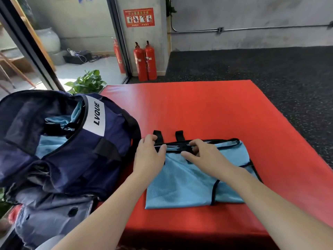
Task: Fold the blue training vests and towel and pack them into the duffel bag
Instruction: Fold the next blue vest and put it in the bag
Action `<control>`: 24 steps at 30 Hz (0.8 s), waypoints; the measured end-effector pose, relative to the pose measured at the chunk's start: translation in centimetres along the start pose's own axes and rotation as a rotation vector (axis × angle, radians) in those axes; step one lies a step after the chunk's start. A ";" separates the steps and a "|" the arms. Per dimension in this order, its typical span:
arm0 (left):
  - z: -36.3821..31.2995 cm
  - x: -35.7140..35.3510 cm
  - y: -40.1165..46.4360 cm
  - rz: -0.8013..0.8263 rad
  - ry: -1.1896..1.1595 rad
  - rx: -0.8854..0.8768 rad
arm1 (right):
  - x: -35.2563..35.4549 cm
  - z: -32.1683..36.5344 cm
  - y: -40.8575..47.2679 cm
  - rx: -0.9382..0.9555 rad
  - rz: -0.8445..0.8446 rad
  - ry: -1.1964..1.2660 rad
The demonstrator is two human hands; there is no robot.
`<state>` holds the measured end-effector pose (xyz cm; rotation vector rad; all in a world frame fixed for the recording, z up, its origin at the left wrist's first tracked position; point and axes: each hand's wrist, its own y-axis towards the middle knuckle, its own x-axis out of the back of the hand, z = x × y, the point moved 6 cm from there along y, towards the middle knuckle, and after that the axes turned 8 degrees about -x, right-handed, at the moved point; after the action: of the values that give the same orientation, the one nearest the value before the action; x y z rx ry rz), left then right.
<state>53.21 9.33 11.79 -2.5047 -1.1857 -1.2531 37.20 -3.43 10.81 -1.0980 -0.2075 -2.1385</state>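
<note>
— What did you have behind you in that room?

— You faced a grey concrete wall (252, 13) with a metal conduit (252, 29) running along it. A red instruction poster (139, 17) hung on the pillar, and two red fire extinguishers (145, 62) stood upright, touching each other, at its foot.

— And the floor?

— Dark speckled rubber flooring (270, 65) lay to your right, with a red padded mat (207, 109) spread over it. To your left, glass panels in a dark frame (34, 51) let in bright daylight. A leafy green plant (88, 82) sat just beside the mat's far corner. Beyond the glass you had a pale floor, a tangle of cables (81, 55) and a large pale jar (49, 39).
</note>
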 end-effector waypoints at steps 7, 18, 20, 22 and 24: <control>-2.3 -0.2 0.1 -0.057 -0.247 -0.085 | 0.6 1.6 0.9 0.112 0.022 0.234; -0.4 -2.5 2.8 0.241 0.169 -0.276 | 2.2 -2.1 3.4 0.182 0.075 -0.143; 0.0 -2.4 3.4 0.245 0.199 -0.281 | 3.2 -3.2 3.9 0.176 0.013 -0.181; 0.0 -2.4 3.7 0.281 0.223 -0.302 | 4.3 -4.0 4.1 0.163 -0.031 -0.215; 0.0 -2.3 3.9 0.318 0.205 -0.312 | 5.2 -4.7 4.2 0.145 -0.062 -0.225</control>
<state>55.03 5.25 11.04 -2.5506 -0.5559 -1.6533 34.93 -11.26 11.15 -1.2587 -0.4994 -2.0158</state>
